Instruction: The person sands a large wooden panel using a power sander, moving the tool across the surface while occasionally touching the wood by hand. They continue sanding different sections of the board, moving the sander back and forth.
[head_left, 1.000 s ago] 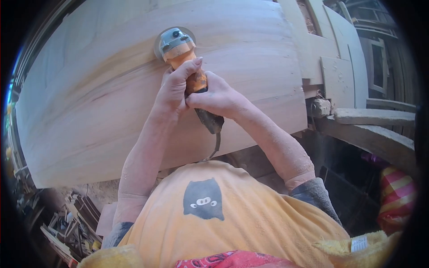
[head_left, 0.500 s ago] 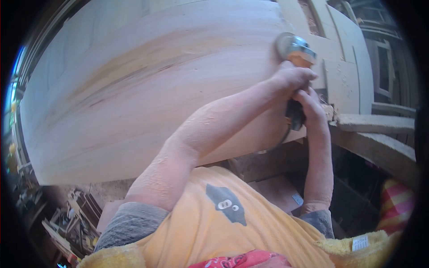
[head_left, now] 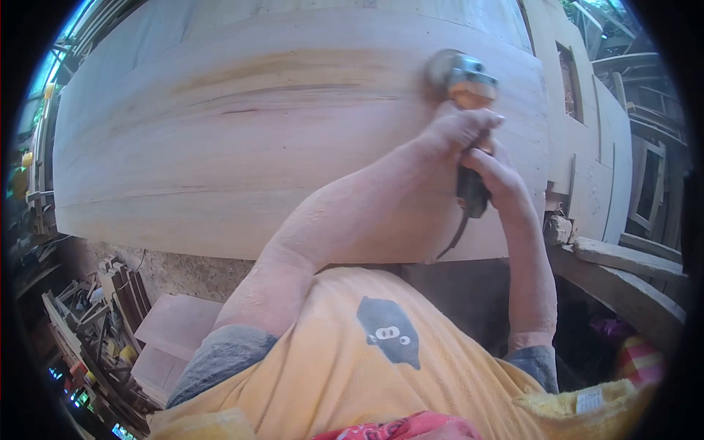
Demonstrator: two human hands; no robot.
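Note:
An orange angle grinder (head_left: 465, 86) with a grey head presses its disc on a large pale wood panel (head_left: 242, 139), near the panel's right end. My left hand (head_left: 458, 130) is wrapped around the grinder's body just behind the head. My right hand (head_left: 493, 180) grips the dark rear handle below it, and the black cord (head_left: 453, 238) hangs down from there. Both forearms are dusted with fine sawdust.
More cut wood panels (head_left: 587, 147) lean at the right, beside a rough beam (head_left: 631, 286). Wood offcuts and scrap (head_left: 103, 323) lie piled on the floor at lower left, with flat boards (head_left: 172, 330) next to them. A striped bag (head_left: 638, 359) sits at lower right.
The grinder and both hands swept from the panel's upper middle to its right end, then eased slightly left. My head has turned, so more of the panel's left side and floor shows.

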